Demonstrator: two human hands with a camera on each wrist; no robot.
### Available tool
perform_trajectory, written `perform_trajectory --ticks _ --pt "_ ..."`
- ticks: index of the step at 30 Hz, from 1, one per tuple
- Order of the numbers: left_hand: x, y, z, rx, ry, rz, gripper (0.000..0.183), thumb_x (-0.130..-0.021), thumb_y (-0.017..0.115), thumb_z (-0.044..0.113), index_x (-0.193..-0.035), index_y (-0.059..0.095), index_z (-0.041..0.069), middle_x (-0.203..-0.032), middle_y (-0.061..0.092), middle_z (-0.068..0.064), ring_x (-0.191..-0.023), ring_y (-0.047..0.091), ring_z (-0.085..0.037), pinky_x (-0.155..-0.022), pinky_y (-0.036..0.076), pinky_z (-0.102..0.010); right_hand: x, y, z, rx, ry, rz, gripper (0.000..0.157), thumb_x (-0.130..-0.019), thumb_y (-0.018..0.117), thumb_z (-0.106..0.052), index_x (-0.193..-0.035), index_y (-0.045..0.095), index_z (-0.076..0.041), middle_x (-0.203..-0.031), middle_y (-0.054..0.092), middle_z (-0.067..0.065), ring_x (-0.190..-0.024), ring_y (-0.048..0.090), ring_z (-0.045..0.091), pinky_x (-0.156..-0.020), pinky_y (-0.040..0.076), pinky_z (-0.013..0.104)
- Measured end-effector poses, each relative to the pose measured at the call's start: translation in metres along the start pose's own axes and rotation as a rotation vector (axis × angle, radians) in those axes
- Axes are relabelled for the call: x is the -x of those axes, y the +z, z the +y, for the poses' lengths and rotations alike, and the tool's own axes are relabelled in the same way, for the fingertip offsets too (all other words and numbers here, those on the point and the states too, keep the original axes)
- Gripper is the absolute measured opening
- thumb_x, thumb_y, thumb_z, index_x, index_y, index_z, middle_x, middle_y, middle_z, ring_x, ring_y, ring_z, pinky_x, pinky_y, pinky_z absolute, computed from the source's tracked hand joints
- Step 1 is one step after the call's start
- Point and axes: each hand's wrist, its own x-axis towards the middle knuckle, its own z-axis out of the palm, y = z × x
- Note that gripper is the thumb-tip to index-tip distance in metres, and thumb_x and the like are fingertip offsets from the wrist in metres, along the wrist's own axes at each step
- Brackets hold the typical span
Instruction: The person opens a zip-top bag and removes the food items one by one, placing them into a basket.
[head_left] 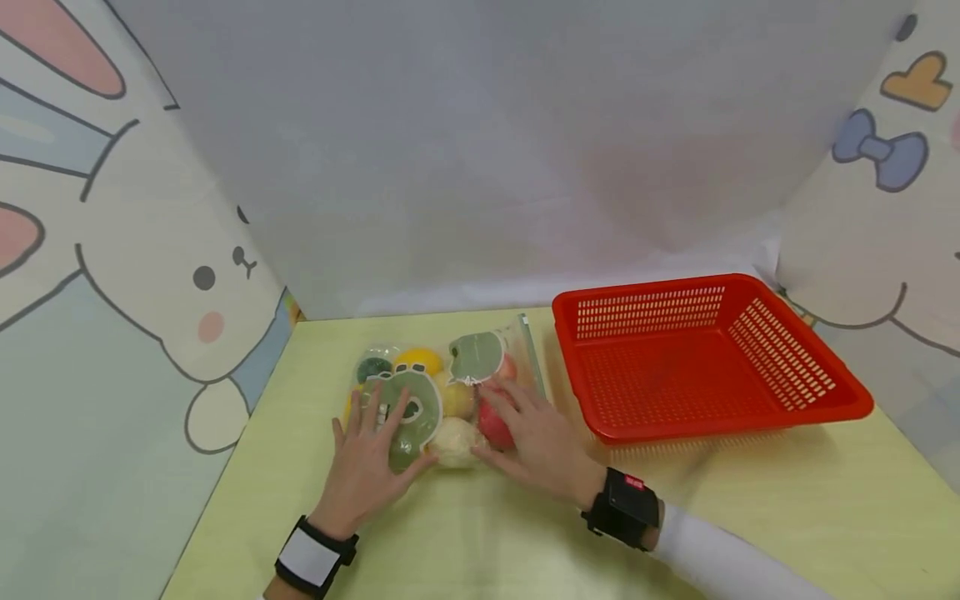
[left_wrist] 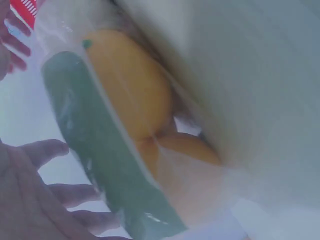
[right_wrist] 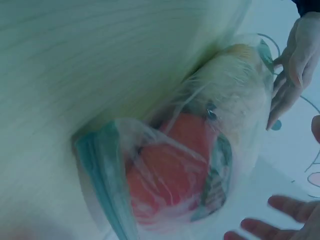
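Observation:
A clear zip bag with green cartoon prints lies on the table, filled with several round, fruit-like pieces. My left hand has its fingers spread over the bag's left part. On the right part, beside a red piece, my right hand lies with extended fingers. Yellow-orange pieces show through the plastic in the left wrist view. From the right wrist, a red round piece appears near the teal zip strip. Neither hand visibly grips the bag; exact fingertip contact is hard to tell.
A red plastic basket with slotted walls stands to the right of the bag, close to my right hand. The pale yellow table meets a white back wall. Cartoon-printed side panels flank the workspace.

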Motion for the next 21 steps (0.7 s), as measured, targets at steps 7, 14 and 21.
perform_trajectory --ticks 7,14,21 --pt "0.001 0.012 -0.008 0.046 -0.047 0.02 0.098 -0.087 0.077 0.064 -0.163 0.042 0.013 -0.17 0.026 -0.033 -0.154 0.025 -0.064 -0.104 0.032 -0.09 -0.034 0.027 0.011 0.096 0.254 -0.066 0.099 -0.09 0.067 -0.071 -0.164 0.038 -0.011 -0.173 0.027 0.025 -0.159 0.029 0.048 -0.126 0.033 0.065" --pt "-0.003 0.019 -0.01 0.026 -0.035 0.015 0.1 -0.087 0.078 0.063 -0.163 0.04 0.008 -0.166 0.031 -0.036 -0.155 0.019 -0.066 -0.107 0.031 -0.089 -0.052 0.037 0.019 0.078 0.257 -0.174 0.093 -0.092 0.061 -0.071 -0.163 0.042 -0.014 -0.173 0.026 0.025 -0.161 0.021 0.051 -0.131 0.021 0.065" --pt "-0.009 0.02 -0.014 -0.009 0.026 0.003 0.108 -0.079 0.082 0.067 -0.162 0.042 0.009 -0.165 0.034 -0.035 -0.152 0.022 -0.068 -0.105 0.035 -0.087 -0.044 0.035 0.022 0.058 0.309 -0.216 0.09 -0.093 0.06 -0.073 -0.162 0.044 -0.018 -0.174 0.029 0.019 -0.162 0.025 0.045 -0.132 0.023 0.06"
